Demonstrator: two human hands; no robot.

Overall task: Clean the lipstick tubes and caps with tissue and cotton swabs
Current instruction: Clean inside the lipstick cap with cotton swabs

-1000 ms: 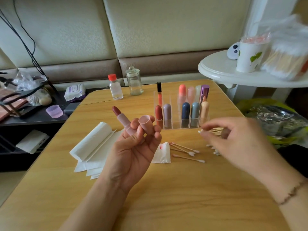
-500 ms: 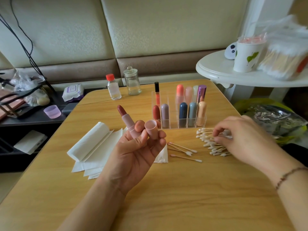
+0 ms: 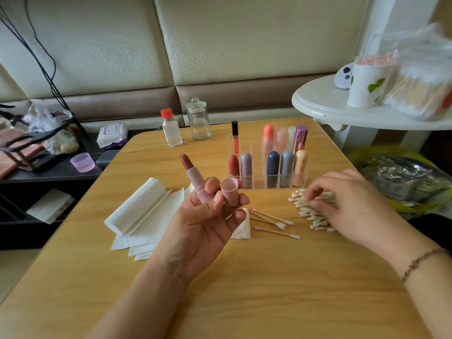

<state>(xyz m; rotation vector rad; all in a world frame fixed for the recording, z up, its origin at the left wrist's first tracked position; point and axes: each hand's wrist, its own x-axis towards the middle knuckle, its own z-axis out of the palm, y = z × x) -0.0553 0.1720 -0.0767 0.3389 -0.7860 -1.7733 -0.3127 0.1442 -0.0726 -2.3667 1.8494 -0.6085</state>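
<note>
My left hand point(image 3: 203, 223) is raised palm-up over the table. It grips an uncapped pink lipstick tube point(image 3: 194, 178) with a dark red tip, and its pink cap point(image 3: 229, 192) sits open end up between the fingers. My right hand point(image 3: 347, 206) rests on a pile of cotton swabs point(image 3: 309, 211) at the right, fingertips pinching among the sticks. Three loose swabs point(image 3: 274, 222) lie between the hands. Folded white tissue point(image 3: 139, 211) lies to the left, and a stained tissue piece point(image 3: 242, 228) shows behind my left hand.
A clear organizer point(image 3: 269, 167) with several capped lipsticks stands at the table's back. Behind it are a red-capped bottle point(image 3: 171, 129) and a glass jar point(image 3: 199, 121). A white side table point(image 3: 342, 111) with a paper cup and bagged swabs is at right.
My right hand has come down from above the table onto the swab pile. My left hand has held the tube and cap almost still.
</note>
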